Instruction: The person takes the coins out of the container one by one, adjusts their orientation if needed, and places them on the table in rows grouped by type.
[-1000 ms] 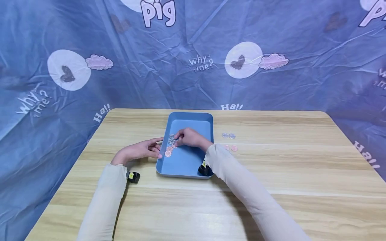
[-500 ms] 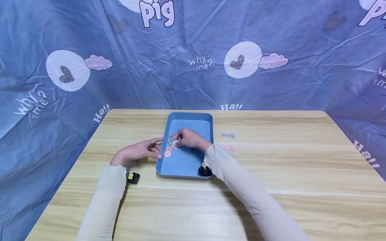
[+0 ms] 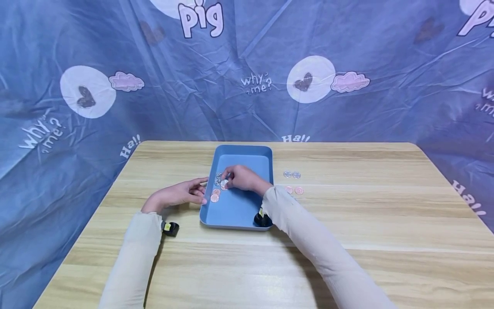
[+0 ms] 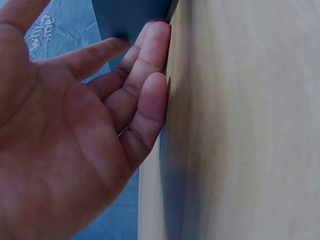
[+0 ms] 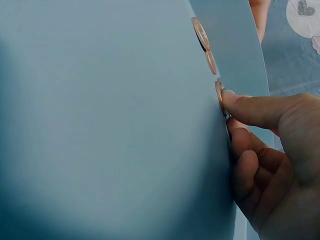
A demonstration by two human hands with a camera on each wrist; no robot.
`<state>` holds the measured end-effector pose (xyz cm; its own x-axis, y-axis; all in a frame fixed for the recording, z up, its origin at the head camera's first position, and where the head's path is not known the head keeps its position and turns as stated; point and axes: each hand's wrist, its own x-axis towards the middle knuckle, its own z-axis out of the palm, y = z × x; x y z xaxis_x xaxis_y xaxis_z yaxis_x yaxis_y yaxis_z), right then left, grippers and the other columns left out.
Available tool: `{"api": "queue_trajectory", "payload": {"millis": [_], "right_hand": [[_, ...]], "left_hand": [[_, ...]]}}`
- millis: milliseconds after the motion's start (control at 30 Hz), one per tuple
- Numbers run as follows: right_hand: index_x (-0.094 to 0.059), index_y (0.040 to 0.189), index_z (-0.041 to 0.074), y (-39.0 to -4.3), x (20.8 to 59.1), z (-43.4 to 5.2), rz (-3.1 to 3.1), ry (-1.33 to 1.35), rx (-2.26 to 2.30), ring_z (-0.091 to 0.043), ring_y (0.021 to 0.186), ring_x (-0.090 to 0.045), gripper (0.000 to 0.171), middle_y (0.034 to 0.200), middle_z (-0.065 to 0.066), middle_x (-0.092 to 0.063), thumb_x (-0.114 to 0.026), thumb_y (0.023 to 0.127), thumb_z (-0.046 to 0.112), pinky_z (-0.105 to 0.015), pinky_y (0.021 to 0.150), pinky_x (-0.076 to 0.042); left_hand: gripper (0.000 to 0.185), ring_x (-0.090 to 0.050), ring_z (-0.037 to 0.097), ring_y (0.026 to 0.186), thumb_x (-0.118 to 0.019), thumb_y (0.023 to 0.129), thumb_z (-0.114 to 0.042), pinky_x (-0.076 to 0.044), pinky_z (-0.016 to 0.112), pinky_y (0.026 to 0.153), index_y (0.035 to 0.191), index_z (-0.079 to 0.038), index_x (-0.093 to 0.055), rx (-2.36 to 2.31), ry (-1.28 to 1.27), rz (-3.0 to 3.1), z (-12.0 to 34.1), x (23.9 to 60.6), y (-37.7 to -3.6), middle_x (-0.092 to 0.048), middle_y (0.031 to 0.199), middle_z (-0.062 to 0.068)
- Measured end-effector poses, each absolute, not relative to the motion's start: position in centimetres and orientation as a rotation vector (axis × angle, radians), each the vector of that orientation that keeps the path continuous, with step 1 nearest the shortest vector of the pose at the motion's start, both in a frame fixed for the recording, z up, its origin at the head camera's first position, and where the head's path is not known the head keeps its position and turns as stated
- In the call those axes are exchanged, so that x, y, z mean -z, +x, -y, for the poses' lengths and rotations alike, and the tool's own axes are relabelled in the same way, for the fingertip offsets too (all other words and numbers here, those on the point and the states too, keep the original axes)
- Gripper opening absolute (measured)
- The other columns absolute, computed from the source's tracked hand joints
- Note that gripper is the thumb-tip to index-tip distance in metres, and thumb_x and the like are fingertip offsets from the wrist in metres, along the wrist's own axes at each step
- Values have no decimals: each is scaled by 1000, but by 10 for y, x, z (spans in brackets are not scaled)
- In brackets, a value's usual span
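In the head view we see our right hand point(image 3: 241, 178) inside the blue tray point(image 3: 239, 210) at frame centre, fingertips on the coins point(image 3: 216, 194); our left hand point(image 3: 181, 193) rests against its left wall, fingers straight. The left wrist view shows relaxed fingers point(image 4: 150, 100) lying on the desk point(image 4: 250, 125). In the right wrist view, the index finger point(image 5: 250, 107) presses a copper coin point(image 5: 219, 95).

Left hand point(image 3: 181, 194) lies flat, fingers straight and relaxed, palm sideways. Right hand point(image 3: 242, 178) reaches forward, index fingertip point(image 5: 231, 100) extended, other fingers curled under.
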<state>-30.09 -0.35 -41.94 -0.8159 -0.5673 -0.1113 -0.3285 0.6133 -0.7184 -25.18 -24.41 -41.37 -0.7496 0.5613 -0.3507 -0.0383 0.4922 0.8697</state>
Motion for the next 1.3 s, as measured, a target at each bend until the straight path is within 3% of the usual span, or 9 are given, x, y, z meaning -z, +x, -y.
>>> {"api": "queue_trajectory", "payload": {"millis": [233, 633, 833, 1033, 1167, 1300], "right_hand": [[-70, 102, 7, -302, 419, 3, -2464, -704, 1107, -9, 57, -49, 18, 72, -1, -64, -70, 84, 3, -20, 51, -39], [-69, 105, 4, -303, 415, 3, -2364, -678, 1260, -13, 58, -53, 21, 69, -5, -63, -65, 86, 0, -21, 50, -39], [-69, 110, 6, -306, 398, 0, -2328, -612, 1354, -29, 73, -63, 22, 84, -18, -69, -65, 88, 5, -29, 60, -48], [-68, 114, 12, -304, 378, -6, -2240, -485, 1480, -44, 93, -60, 24, 105, -26, -68, -67, 90, 14, -38, 64, -44], [-68, 114, 17, -301, 368, -13, -2190, -436, 1526, -39, 90, -59, 25, 108, -20, -69, -68, 89, 18, -38, 67, -45], [-68, 115, 16, -296, 361, -27, -2161, -401, 1575, -23, 75, -58, 27, 94, -10, -70, -70, 87, 18, -32, 64, -45]], "left_hand": [[93, -55, 13, 103, -73, 86, -22, -43, 25, 98, 155, -4, -13, -1260, 431, -2117, 245, 413, -252, -50, 122, 16], [91, -55, 14, 103, -72, 87, -21, -44, 20, 92, 155, -3, -13, -1262, 441, -2113, 245, 414, -250, -50, 121, 16], [90, -55, 13, 104, -71, 88, -21, -44, 20, 93, 155, -4, -13, -1265, 443, -2110, 245, 416, -251, -50, 122, 16], [90, -54, 14, 105, -72, 87, -23, -42, 23, 96, 155, -5, -15, -1259, 428, -2120, 246, 415, -252, -50, 122, 14], [90, -54, 16, 106, -72, 87, -24, -41, 27, 99, 155, -8, -16, -1250, 410, -2126, 245, 414, -252, -50, 123, 14], [90, -53, 16, 106, -73, 87, -23, -41, 27, 100, 155, -8, -16, -1250, 409, -2127, 244, 414, -252, -49, 123, 14]]}}
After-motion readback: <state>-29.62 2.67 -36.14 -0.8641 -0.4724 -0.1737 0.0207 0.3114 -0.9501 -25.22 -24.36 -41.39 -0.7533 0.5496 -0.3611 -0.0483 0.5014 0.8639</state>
